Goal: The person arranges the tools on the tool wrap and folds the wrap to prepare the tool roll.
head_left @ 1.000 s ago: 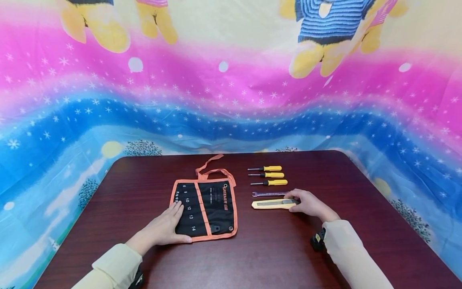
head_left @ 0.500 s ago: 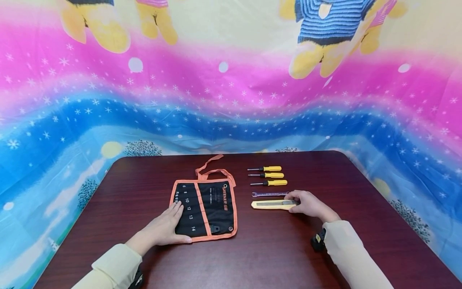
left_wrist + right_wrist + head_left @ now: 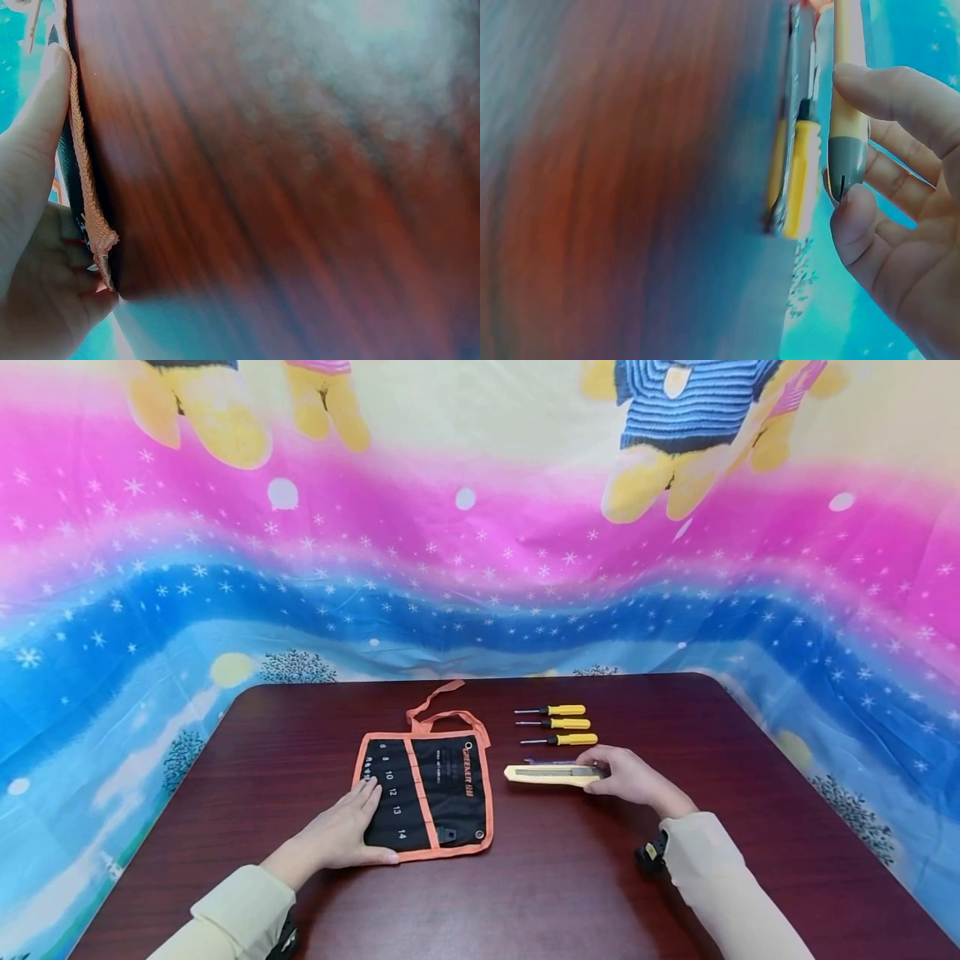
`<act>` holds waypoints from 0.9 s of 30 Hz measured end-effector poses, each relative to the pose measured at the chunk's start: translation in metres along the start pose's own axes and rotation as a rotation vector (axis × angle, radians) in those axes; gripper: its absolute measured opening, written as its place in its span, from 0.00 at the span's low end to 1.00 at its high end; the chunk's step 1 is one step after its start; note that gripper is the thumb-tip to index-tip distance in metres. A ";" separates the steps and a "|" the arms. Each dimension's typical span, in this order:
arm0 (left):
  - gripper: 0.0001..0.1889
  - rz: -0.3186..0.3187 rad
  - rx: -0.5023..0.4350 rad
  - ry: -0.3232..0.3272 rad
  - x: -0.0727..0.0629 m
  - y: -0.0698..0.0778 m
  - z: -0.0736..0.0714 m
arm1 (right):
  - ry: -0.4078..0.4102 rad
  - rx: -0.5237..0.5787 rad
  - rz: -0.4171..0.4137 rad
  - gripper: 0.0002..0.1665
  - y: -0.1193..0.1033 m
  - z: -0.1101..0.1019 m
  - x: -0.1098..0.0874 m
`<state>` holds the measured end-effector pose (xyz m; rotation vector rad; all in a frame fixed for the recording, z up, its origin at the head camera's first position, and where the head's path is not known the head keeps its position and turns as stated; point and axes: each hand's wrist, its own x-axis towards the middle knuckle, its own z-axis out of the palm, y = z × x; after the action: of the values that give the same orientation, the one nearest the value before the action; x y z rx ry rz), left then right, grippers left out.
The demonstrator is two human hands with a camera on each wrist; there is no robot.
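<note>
Head cam: right hand [image 3: 630, 776] pinches a pale-yellow utility knife [image 3: 551, 775], probably just off the table [image 3: 525, 902], partly blocking the wrench [image 3: 536, 762]. Left hand [image 3: 341, 829] lies flat on the black tool pouch [image 3: 453, 797].

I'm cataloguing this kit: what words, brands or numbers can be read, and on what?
"GREENER": orange, on the black pouch
"6 8 10 12 13 14": white, on the same pouch
Too small to read: the pouch's fine print and other characters, any marks on the wrench

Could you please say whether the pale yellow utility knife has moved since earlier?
Yes: the knife has shifted left, toward the orange-edged black fabric pouch.
</note>
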<state>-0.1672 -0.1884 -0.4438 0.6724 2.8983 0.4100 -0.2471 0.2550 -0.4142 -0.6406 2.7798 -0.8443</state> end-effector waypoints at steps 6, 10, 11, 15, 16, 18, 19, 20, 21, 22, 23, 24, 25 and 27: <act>0.61 -0.006 -0.007 -0.004 0.000 0.000 0.000 | -0.004 0.014 -0.046 0.16 -0.017 0.002 0.005; 0.60 -0.003 -0.004 -0.001 0.000 0.000 0.000 | -0.008 0.022 -0.075 0.16 -0.028 0.003 0.008; 0.60 -0.001 -0.002 0.000 0.000 0.000 0.000 | -0.010 0.018 -0.087 0.16 -0.030 0.003 0.009; 0.60 0.006 0.000 0.000 0.000 0.000 0.001 | -0.012 0.012 -0.123 0.16 -0.038 0.006 0.012; 0.60 0.006 -0.001 0.000 0.000 -0.001 0.001 | -0.013 0.015 -0.129 0.16 -0.039 0.007 0.013; 0.60 0.005 -0.004 -0.002 0.000 -0.001 0.001 | -0.015 0.024 -0.134 0.16 -0.043 0.009 0.015; 0.60 0.004 -0.004 -0.002 0.001 -0.001 0.001 | -0.016 0.027 -0.136 0.16 -0.044 0.010 0.016; 0.60 0.002 -0.002 -0.003 0.001 -0.001 0.001 | -0.019 0.028 -0.140 0.16 -0.046 0.011 0.018; 0.60 0.001 -0.001 -0.002 0.001 -0.001 0.001 | -0.021 0.026 -0.147 0.16 -0.047 0.012 0.019; 0.60 0.000 0.001 -0.002 0.001 -0.001 0.001 | -0.025 0.025 -0.150 0.16 -0.049 0.013 0.020; 0.60 0.001 0.002 -0.002 0.000 -0.001 0.001 | -0.027 0.017 -0.158 0.16 -0.050 0.015 0.022; 0.60 0.003 0.003 -0.001 0.000 -0.001 0.001 | -0.029 0.012 -0.166 0.16 -0.052 0.016 0.023; 0.60 0.005 0.003 0.001 0.000 0.000 0.001 | -0.030 0.003 -0.174 0.16 -0.053 0.017 0.024; 0.59 0.009 -0.003 0.005 0.000 0.000 0.001 | -0.031 -0.008 -0.187 0.16 -0.057 0.019 0.026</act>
<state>-0.1666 -0.1884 -0.4444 0.6854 2.8996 0.4169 -0.2451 0.1917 -0.3992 -0.9190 2.7281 -0.8487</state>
